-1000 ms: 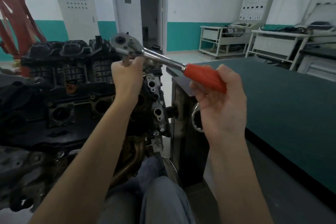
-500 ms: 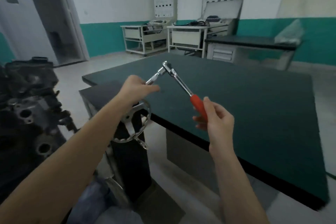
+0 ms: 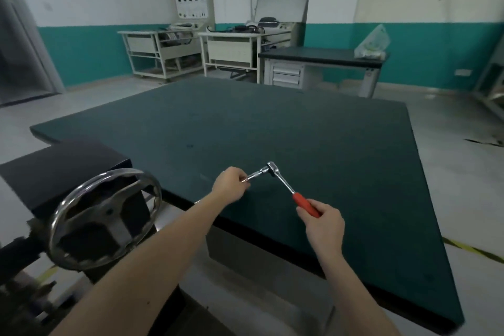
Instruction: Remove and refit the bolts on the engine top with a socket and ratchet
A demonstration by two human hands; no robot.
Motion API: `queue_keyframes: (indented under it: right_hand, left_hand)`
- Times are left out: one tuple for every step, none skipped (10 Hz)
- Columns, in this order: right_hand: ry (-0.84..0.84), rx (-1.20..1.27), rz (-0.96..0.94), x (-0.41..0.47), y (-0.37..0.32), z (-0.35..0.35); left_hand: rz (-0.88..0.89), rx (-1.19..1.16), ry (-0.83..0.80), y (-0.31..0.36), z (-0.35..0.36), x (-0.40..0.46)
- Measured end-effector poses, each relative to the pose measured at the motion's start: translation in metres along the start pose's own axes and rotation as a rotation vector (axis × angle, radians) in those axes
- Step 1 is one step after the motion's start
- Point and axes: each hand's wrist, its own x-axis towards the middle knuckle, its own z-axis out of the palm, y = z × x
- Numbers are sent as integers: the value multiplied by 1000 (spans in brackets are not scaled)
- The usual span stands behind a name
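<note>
Over the near edge of the dark green table (image 3: 272, 123), well inside its left and right borders, with bare top stretching away on every side. Right hand (image 3: 324, 224) wrapped round the red grip of the ratchet (image 3: 283, 185), head raised. Left hand (image 3: 230, 185) pinching a small copper-coloured piece, too small to identify, at the tip of the socket (image 3: 256, 174). Just left of the table edge, a metal handwheel (image 3: 106, 218) on a black stand.
</note>
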Motion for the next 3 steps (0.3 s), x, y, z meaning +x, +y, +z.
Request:
queue_keyframes:
  right_hand:
    - [32,-141,-36,5,4,5]
    - [-1,-243,-25,6,5,9]
    - [-18,-363,-27,4,-3,7]
  left_hand:
    - [68,95,62,-1,13,5]
    - [107,298,50,-3,14,11]
    - [117,383,76,7,11,-3]
